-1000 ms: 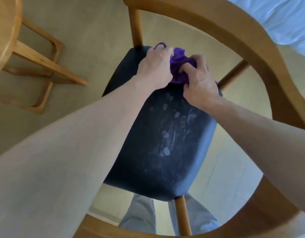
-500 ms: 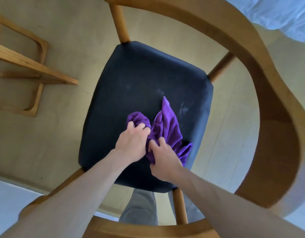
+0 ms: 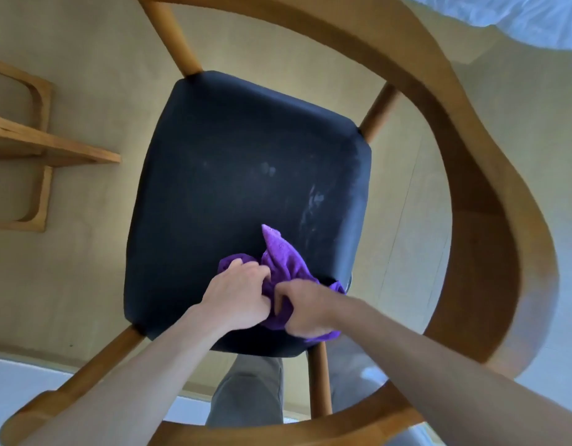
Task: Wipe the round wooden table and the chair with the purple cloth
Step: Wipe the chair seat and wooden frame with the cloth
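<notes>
Gripping the bunched purple cloth low in the frame, the left hand and right hand curl tightly around it on the dark seat near its nearest edge. Beyond, smudges mark the seat; the chair's wooden armrest curves around the right side.

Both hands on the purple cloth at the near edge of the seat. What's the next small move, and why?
Probably push the purple cloth away and to the right across the dark seat: pale smears show there. The left hand and right hand grip it bunched at the near edge.
</notes>
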### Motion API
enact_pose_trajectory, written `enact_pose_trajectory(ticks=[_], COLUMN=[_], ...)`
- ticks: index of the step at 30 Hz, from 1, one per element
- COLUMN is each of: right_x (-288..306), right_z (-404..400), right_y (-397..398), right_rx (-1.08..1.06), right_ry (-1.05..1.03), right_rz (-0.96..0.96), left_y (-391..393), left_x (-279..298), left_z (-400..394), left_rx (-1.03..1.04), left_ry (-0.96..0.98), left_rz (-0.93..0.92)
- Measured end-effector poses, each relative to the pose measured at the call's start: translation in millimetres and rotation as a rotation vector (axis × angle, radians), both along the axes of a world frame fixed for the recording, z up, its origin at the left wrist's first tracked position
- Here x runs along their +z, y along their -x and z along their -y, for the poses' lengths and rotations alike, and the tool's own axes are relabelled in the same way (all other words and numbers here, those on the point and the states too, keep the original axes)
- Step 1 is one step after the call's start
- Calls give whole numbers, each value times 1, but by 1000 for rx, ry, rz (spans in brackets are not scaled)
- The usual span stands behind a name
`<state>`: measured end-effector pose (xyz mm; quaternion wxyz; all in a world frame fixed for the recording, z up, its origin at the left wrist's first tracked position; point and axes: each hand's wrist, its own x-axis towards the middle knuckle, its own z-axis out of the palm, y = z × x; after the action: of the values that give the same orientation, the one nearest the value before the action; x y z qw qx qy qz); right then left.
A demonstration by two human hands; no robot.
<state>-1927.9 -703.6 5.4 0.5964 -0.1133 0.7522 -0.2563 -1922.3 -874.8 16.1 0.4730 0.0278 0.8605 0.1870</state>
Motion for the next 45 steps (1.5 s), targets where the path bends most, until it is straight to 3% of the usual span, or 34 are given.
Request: enact_pose_trajectory(ticks=[2, 7, 9, 14, 19, 32, 39, 42, 45], right_x=[6, 9, 6, -18, -35, -19, -3, 13, 29], right_z=[-20, -49, -49, -43, -39, -12, -32, -47, -67], right_y=[38, 122, 149, 160, 121, 0, 23, 62, 108], right_rx=[-69, -562, -634, -516, -313, -109, -22, -181, -370], right_ry=[-31, -136, -217, -367, -473, -435, -373, -396, -409], right_rz=[-105, -511, -607, -552, -721, -487, -193, -220, -385], left_y=[29, 130, 167, 179, 137, 15, -5, 40, 101], left_x=[5, 0, -4, -30, -45, -37, -20, -8, 0], left_z=[-12, -46, -59, -77, -79, -47, -51, -68, -90], left_rx=[90, 291, 313, -115, -69, -161, -146, -96, -28], left_ry=[-27, -181, -228, 46, 32, -8, -39, -40, -71], left_rz=[-125, -525, -593, -437, -468, -281, -191, -328, -544])
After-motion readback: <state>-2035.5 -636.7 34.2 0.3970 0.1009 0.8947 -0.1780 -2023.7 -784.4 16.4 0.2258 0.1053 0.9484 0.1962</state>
